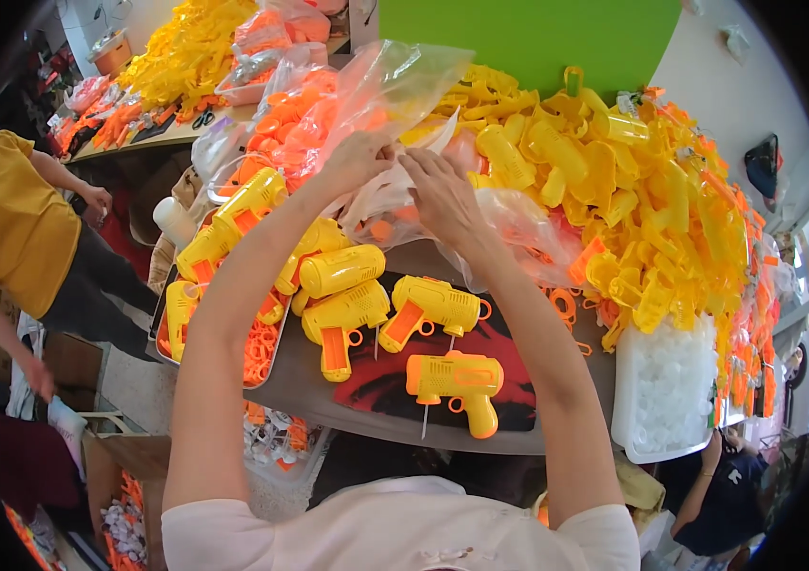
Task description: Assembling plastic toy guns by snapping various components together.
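Note:
Both my arms reach out to the back middle of the table, to a clear plastic bag. My left hand is closed on the bag, its fingertips curled at the bag's edge. Close beside it, my right hand has its fingers bent down onto the same crumpled plastic. A few orange pieces show through the film below my hands. Between my forearms lie several yellow toy guns with orange parts, on a dark red and black mat. Some have a thin metal rod pointing down.
Yellow plastic shells are heaped at the right, above a white tub of small translucent parts. Orange parts pile up behind my left hand. A tray holding more toy guns stands at left. Another person is farther left.

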{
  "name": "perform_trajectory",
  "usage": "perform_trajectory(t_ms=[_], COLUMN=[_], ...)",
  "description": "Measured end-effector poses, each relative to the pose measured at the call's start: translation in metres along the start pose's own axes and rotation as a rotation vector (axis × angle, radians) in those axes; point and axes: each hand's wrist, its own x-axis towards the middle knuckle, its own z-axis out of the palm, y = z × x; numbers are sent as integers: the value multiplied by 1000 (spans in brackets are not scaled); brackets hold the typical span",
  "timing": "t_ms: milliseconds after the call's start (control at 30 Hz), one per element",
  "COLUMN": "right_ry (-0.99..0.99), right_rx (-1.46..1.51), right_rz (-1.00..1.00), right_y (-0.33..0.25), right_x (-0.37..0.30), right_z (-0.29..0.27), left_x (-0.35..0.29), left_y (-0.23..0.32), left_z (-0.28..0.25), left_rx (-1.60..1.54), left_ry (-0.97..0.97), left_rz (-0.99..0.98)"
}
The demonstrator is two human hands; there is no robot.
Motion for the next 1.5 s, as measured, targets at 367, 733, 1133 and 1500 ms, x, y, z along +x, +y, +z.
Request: perform_trajectory(t_ms=[367, 733, 1133, 1500], right_ry=[-420, -305, -325, -209], right_rx=[-180, -68, -41, -181], right_rz=[22, 99, 48, -17], right_y=[17, 22, 43, 56], right_x=[-10, 48, 54, 50], right_z=[25, 105, 129, 132], left_x=[6, -4, 5, 7], left_y=[-13, 6, -2, -5], left_z=[-14, -15, -27, -24], left_rx=[113, 15, -43, -77], left_ry=[375, 287, 226, 196], left_rz=[-125, -68, -101, -92])
